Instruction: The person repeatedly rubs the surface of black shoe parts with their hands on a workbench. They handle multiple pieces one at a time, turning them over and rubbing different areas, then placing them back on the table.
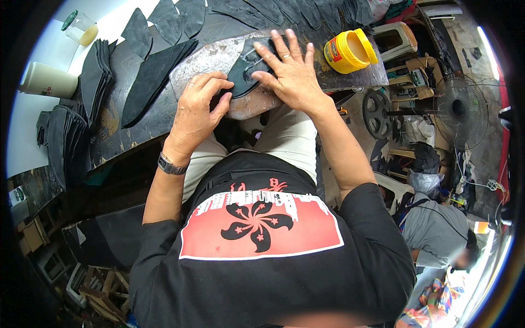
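A curved black piece that looks like leather lies on a worn, pale board, over the table's near edge. At its left end, my left hand is curled, thumb and forefinger pinched at the edge. My right hand lies spread on the right part of the piece and covers much of it. A bent strip or fold with a shiny look shows on the piece between the hands. Right of my right hand stands an open yellow jar, its contents not visible.
Stacked black cut pieces lie at the left, and more line the table's far side. A long black piece rests beside the board. A cream container and a glass jar stand far left. A fan and a person are at the right.
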Demonstrator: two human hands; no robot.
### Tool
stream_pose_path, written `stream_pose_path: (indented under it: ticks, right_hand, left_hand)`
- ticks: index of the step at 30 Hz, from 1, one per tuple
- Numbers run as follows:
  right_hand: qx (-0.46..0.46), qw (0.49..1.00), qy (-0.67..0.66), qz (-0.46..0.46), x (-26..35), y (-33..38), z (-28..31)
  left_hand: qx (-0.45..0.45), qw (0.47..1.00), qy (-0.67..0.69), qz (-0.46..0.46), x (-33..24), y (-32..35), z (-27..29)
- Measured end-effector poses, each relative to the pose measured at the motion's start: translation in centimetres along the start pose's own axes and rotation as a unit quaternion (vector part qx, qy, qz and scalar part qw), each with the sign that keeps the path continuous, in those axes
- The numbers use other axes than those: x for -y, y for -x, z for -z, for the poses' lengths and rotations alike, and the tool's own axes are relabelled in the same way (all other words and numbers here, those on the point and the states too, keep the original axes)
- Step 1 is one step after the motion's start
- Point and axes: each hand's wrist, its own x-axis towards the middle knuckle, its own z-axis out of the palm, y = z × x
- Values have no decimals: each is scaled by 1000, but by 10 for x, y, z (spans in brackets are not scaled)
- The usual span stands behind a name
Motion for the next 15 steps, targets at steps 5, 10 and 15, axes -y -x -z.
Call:
stream_pose_path:
  ticks: [5,10,15]
  right_hand:
    - [-34,998,20,43,22,9,7]
    - [-58,993,71,69,18,12,16]
    - [-17,997,66,41,-7,-7,5]
  left_hand:
    - [4,1000,-5,-3,1,0,0]
    - [11,1000,-2,1,2,1,1]
    - [3,1000,-7,2,1,1,-1]
